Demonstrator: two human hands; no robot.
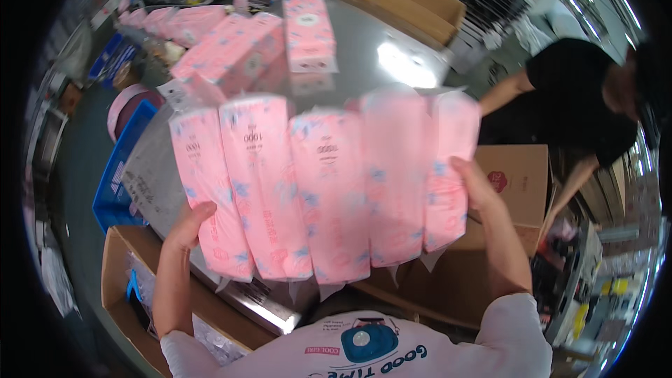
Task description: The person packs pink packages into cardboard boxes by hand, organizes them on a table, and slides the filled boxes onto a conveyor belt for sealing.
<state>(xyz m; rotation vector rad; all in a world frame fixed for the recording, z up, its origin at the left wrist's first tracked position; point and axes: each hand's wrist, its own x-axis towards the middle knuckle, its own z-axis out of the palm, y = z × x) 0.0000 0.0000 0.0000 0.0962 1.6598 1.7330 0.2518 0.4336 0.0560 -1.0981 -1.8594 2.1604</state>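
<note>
The left hand (192,226) is curling half open around the left end of the row of five pink packs (329,196), thumb pressing the outermost pack, fingers hidden. The right hand (479,185) is gripping the row's right end likewise. The row is spanning both hands above the metal table (360,45). Beyond it, other pink packs (241,52) are lying; right of it, a co-worker (581,98) is leaning.

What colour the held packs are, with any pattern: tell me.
The packs are pink with scattered blue patches, best seen in the head view.
</note>
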